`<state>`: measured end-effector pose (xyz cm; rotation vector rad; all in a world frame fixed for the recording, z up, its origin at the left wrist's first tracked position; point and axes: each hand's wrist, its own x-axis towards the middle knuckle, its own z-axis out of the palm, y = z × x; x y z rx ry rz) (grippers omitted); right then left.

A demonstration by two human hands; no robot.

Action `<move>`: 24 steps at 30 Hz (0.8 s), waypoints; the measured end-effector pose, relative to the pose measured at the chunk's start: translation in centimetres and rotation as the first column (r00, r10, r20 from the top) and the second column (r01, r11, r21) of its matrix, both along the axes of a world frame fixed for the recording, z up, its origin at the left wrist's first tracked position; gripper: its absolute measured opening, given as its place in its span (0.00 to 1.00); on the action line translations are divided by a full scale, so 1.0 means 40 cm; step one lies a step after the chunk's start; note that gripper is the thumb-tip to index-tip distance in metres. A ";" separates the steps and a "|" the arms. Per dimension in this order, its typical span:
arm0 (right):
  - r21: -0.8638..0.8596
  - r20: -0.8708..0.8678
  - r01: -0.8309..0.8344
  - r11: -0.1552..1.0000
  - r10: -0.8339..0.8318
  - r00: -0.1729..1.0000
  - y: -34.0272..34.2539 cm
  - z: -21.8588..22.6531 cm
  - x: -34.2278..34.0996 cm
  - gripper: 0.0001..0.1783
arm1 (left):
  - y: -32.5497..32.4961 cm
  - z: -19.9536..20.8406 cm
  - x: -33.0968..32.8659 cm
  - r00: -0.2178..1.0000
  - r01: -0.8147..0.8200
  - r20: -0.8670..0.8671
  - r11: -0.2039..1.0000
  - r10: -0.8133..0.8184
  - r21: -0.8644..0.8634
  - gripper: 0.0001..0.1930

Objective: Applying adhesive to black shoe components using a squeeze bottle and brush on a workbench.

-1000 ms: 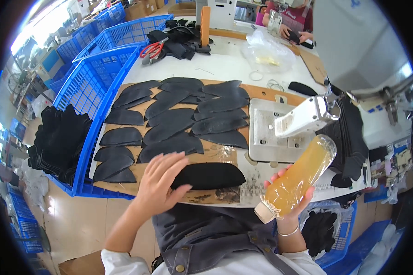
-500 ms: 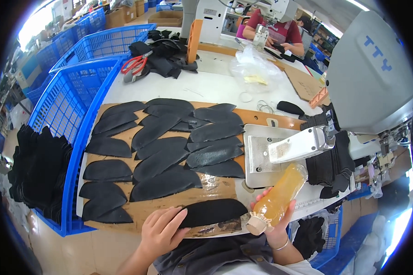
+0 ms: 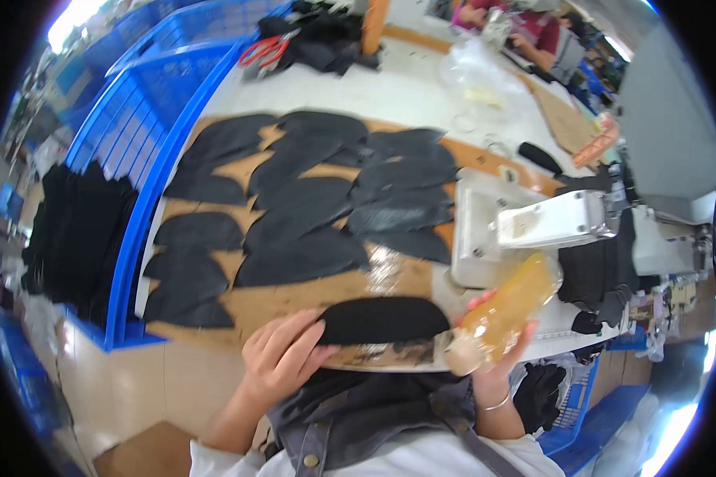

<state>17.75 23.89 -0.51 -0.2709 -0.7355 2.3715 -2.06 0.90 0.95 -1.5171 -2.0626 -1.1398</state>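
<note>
Near the front edge of the table, my left hand (image 3: 282, 354) grips the left end of a curved black fabric piece (image 3: 386, 320). My right hand (image 3: 503, 374) is wrapped round a clear plastic bottle (image 3: 511, 308) of amber liquid, tilted so its pale, wrapped tip (image 3: 463, 354) points down beside the fabric's right end. Whether the tip touches the fabric, I cannot tell. Beyond my hands, several dark, leaf-shaped pieces (image 3: 298, 208) lie overlapping in columns on a brown board (image 3: 274, 306); some look shiny.
A sewing machine's white arm (image 3: 553, 221) stands right of the pieces. At left, a blue crate (image 3: 131, 262) stands beside stacked black fabric (image 3: 79, 238). Red-handled cutters (image 3: 266, 52) lie near black scraps at the back. Another person (image 3: 537, 36) works at the far right.
The whole view has shifted, so the table sits higher in the picture and more of my apron shows. Both hands keep their hold on the fabric piece and the bottle.
</note>
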 end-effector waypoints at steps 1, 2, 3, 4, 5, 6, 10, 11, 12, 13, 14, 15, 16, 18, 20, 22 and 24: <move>0.009 -0.061 -0.009 1.000 0.010 0.998 0.004 -0.001 0.013 0.43 | 0.001 0.003 0.000 1.000 -0.003 -0.011 1.000 0.003 0.005 0.17; -0.013 -0.048 -0.049 0.999 0.049 0.998 0.004 0.005 0.022 0.43 | -0.004 0.005 0.002 0.999 -0.043 0.002 0.999 0.043 -0.017 0.17; 0.034 -0.103 -0.033 0.999 0.036 0.994 0.009 0.011 0.023 0.45 | -0.003 -0.005 -0.003 1.000 -0.011 -0.017 0.999 0.012 0.033 0.16; 0.080 -0.162 -0.012 0.997 0.025 0.986 0.007 0.019 0.019 0.47 | -0.006 -0.016 -0.004 0.999 0.022 -0.040 0.996 -0.018 0.084 0.15; 0.074 -0.158 -0.043 0.996 0.054 0.986 -0.004 0.025 0.012 0.47 | -0.012 -0.027 -0.006 0.999 -0.009 -0.036 0.997 0.012 0.078 0.15; 0.170 -0.111 0.021 0.985 -0.002 0.994 -0.015 0.033 0.008 0.48 | -0.018 -0.038 -0.008 0.999 0.012 -0.044 0.993 -0.007 0.115 0.14; 0.440 -0.068 0.042 0.897 -0.014 0.998 -0.068 0.105 -0.037 0.48 | -0.029 -0.058 -0.001 0.998 0.040 -0.063 0.978 -0.028 0.204 0.12; 0.546 -0.095 -0.020 0.838 0.086 0.992 -0.081 0.123 -0.057 0.47 | -0.034 -0.067 0.002 0.997 0.049 -0.071 0.973 -0.034 0.224 0.11; 0.582 -0.044 0.010 0.813 0.019 0.999 -0.104 0.145 -0.081 0.48 | -0.035 -0.076 0.003 0.996 0.048 -0.088 0.972 -0.028 0.230 0.11; 0.587 -0.045 0.007 0.809 0.023 0.999 -0.119 0.165 -0.109 0.48 | -0.036 -0.074 0.005 0.996 0.044 -0.089 0.971 -0.024 0.236 0.11; 0.669 0.037 0.003 0.743 -0.038 0.999 -0.130 0.181 -0.141 0.49 | -0.036 -0.074 0.005 0.996 0.025 -0.094 0.970 -0.003 0.241 0.11; 0.744 0.109 -0.007 0.668 -0.112 0.988 -0.142 0.199 -0.169 0.50 | -0.035 -0.070 0.005 0.995 0.011 -0.100 0.969 0.014 0.247 0.11; 0.749 0.108 -0.006 0.663 -0.113 0.988 -0.157 0.212 -0.196 0.50 | -0.035 -0.068 0.005 0.995 0.011 -0.100 0.967 0.015 0.254 0.11; 0.813 0.126 -0.117 0.570 0.025 0.992 -0.180 0.226 -0.248 0.46 | -0.032 -0.073 0.003 0.995 0.006 -0.099 0.968 0.020 0.249 0.10; 0.870 0.158 -0.165 0.464 0.054 0.986 -0.184 0.234 -0.280 0.44 | -0.032 -0.067 -0.001 0.995 0.009 -0.103 0.971 0.016 0.240 0.10; 0.883 0.158 -0.147 0.445 0.013 0.987 -0.225 0.251 -0.306 0.32 | -0.032 -0.065 -0.003 0.994 0.013 -0.104 0.974 0.011 0.227 0.09; 0.911 0.242 -0.223 0.347 -0.013 0.970 -0.230 0.265 -0.304 0.36 | -0.032 -0.065 -0.008 0.994 0.028 -0.105 0.968 -0.001 0.249 0.10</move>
